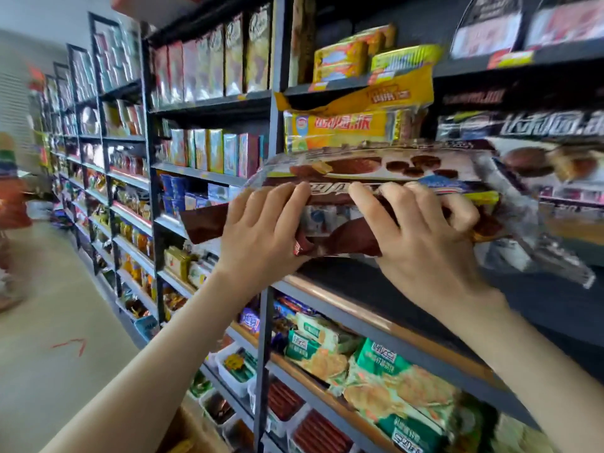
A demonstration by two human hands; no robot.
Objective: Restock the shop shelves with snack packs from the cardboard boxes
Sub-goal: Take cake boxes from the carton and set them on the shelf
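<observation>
Both my hands hold large brown chocolate-snack packs (366,165) at the edge of a dark shelf (376,289) at chest height. My left hand (261,233) grips the left end of the packs, fingers curled over the top edge. My right hand (421,233) grips the middle, fingers curled round the front. The packs lie flat, partly over the shelf board, the upper one reaching right towards other dark packs (539,152) on the same shelf. A corner of a cardboard box (192,433) shows at the bottom.
Yellow packs (343,129) stand behind the held packs and on the shelf above. Green cracker packs (385,374) fill the shelf below. A black upright post (264,354) divides the racks. More stocked shelving runs along the left, beside an aisle floor (49,322).
</observation>
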